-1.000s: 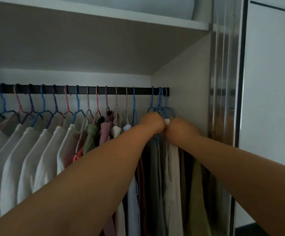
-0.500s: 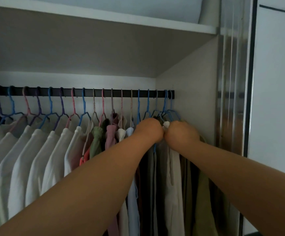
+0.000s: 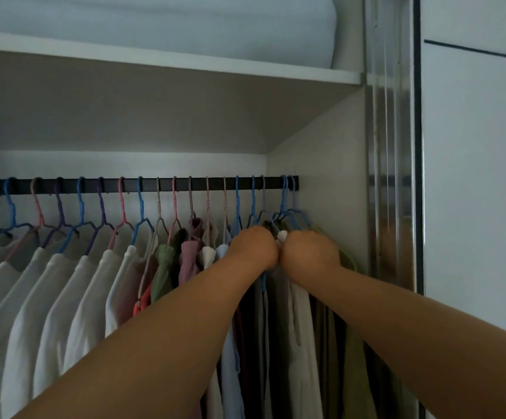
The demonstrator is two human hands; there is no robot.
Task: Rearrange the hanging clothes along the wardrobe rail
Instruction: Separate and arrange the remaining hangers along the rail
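Observation:
A black wardrobe rail [image 3: 143, 185] runs from the left edge to the right side wall and carries several coloured hangers. White shirts [image 3: 49, 297] hang on the left; green [image 3: 162, 267], pink [image 3: 189, 261] and pale garments hang in the middle. Darker and beige clothes [image 3: 303, 343] crowd the right end. My left hand [image 3: 254, 247] and my right hand [image 3: 310, 251] are fists side by side, closed on the tops of the garments under the blue hangers [image 3: 289, 214] at the right end. A white bit of cloth [image 3: 282, 236] shows between them.
A white shelf [image 3: 185, 63] sits above the rail with a pale rolled bundle [image 3: 170, 22] on it. The wardrobe's side wall [image 3: 330, 164] stands just right of my hands, then a ribbed sliding door edge [image 3: 391, 176] and a white panel [image 3: 475, 192].
The hangers at the right end have spread out along the rail, with more blue hooks standing apart. My hands stay closed together at the same garments; the view has tilted slightly.

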